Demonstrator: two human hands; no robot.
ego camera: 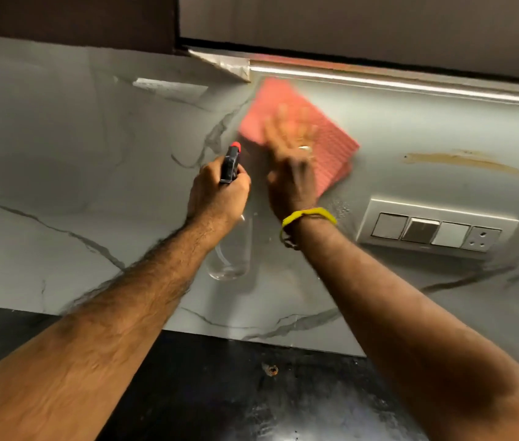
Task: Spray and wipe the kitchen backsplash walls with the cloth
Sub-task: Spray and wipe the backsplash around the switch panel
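A: What do we meet first on the left?

B: We see the grey-veined white marble backsplash wall, one surface folding at a corner. In front of it is our left hand, fingers curled tight round the neck of one clear plastic spray bottle with a black head and red nozzle tip. The nozzle points up towards the wall, and the clear body hangs below the fist.

A: And further right?

B: Just beside it is our right hand, blurred, fingers spread flat and pressing one pink ribbed cloth against the wall near the corner, right under the lit strip. We count one yellow wristband on that wrist.

A: What lies beyond the cloth?

B: One brown smear streaks the wall, apart from the cloth. Below it sits one grey switch plate holding three rocker switches and one socket. Water droplets cling to the wall just left of the plate.

A: And underneath?

B: One black stone countertop runs along the bottom.
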